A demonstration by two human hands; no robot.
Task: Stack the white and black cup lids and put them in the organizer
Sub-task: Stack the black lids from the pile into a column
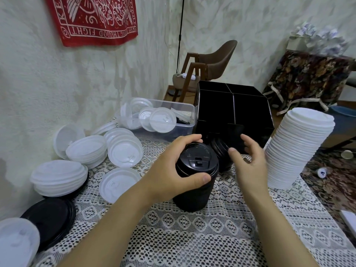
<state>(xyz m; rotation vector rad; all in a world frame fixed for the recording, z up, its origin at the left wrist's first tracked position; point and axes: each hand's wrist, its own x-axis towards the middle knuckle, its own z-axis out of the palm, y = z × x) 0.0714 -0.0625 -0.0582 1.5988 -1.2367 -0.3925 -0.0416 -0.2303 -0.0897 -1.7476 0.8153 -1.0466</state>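
Note:
A tall stack of black lids stands upright at the middle of the table, and my left hand grips its top from the left. My right hand hovers just right of it with fingers spread, holding nothing. Behind the stack, a few more black lids lean tilted against the black organizer, whose compartments look dark and empty. A tall stack of white lids stands at the right. Loose white lids lie in piles at the left.
A clear plastic bin with white lids sits behind the loose piles. Flat black lids lie at the near left, beside a white lid. The wall runs along the left; the table's right edge drops to a patterned carpet.

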